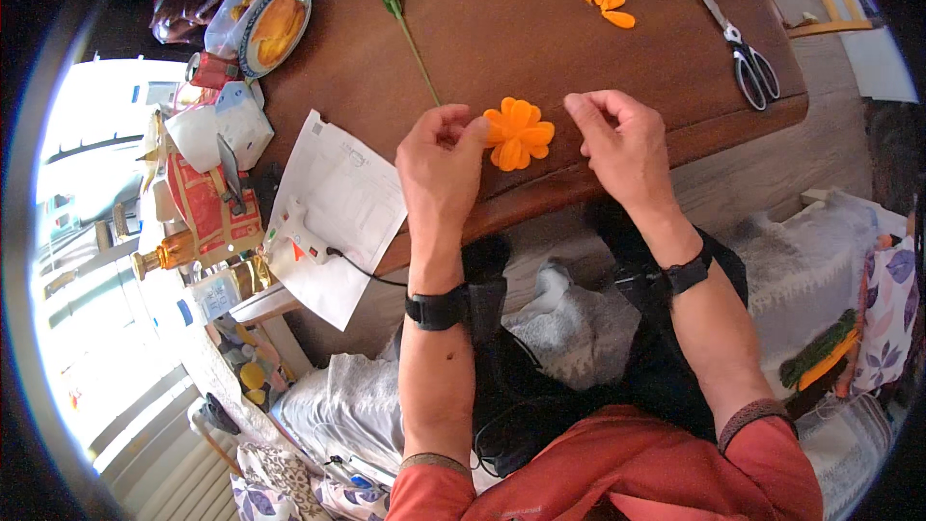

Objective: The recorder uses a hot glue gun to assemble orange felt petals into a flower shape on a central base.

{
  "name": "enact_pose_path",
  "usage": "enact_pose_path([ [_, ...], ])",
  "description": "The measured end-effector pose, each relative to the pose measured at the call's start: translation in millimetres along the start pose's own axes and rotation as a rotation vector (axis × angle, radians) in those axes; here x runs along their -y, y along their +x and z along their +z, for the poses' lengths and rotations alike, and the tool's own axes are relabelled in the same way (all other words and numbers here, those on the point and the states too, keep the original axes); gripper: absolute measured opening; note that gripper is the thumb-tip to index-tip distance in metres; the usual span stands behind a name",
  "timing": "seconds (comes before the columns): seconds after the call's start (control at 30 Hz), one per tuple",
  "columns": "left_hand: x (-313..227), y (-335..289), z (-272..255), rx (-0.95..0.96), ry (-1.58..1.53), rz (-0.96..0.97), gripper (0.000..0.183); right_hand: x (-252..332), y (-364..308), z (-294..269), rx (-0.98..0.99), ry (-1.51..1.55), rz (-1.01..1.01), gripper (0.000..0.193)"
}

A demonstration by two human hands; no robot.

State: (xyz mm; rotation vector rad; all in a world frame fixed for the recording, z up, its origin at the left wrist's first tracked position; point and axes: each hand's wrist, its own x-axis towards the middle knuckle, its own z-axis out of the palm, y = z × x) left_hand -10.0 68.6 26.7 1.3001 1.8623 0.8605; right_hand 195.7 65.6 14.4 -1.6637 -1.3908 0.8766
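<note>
An orange fuzzy flower (519,135) with several rounded petals is pinched at its left side by my left hand (439,164), above the table's near edge. My right hand (625,145) is just right of the flower, apart from it. Its thumb and forefinger are pressed together, and whatever they may hold is too small to make out. Beyond my left hand lies a green stem (413,48) with a fuzzy green top. A joined row of orange petals (605,2) rests farther back on the brown table (502,29).
Black-and-white scissors (748,63) lie at the table's right. On the left, a white glue gun (307,236) with a black cord rests on paper sheets (333,183). Behind are a plate of food (275,29), a red can (210,69) and a red bag (217,207). Green and orange strands (820,352) lie at lower right.
</note>
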Motion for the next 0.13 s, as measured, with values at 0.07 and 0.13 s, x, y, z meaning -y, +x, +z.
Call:
enact_pose_path([
  [0.07,5.6,2.0,-0.7,-0.063,-0.004,0.057,0.028,6.6,5.2,-16.9,0.026,0.048,0.161,0.033],
  [0.13,7.8,-2.2,-1.3,-0.17,-0.002,0.055,0.028,-7.2,16.8,-26.9,-0.082,0.072,0.181,0.035],
])
